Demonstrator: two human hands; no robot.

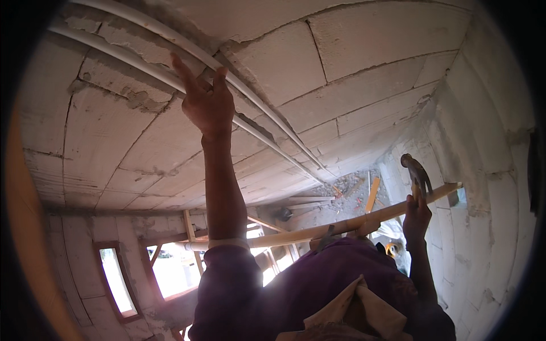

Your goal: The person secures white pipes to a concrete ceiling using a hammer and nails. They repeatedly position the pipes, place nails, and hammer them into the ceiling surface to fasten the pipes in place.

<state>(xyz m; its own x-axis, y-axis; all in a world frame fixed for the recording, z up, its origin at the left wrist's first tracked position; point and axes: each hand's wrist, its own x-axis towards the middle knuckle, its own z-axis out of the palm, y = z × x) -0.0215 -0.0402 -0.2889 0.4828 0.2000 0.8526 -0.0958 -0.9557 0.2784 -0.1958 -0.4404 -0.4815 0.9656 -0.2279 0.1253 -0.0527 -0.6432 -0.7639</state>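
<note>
My left hand [210, 108] is raised against the pale block wall [284, 62], with forefinger and thumb spread apart. It lies over two long white pipes [259, 101] that run side by side along a rough groove cut in the blocks. No object shows in its fingers, though some of them are curled out of sight. At the right, my right hand [417, 221] is closed round the handle of a claw hammer [419, 176]. The hammer's dark metal head is up, clear of the pipes.
A long wooden pole [341, 226] crosses in front of my body, its far end by the right-hand wall [483, 165]. Rubble [352, 190] and a loose board [373, 194] lie on the floor below. Framed window openings [118, 278] are at lower left.
</note>
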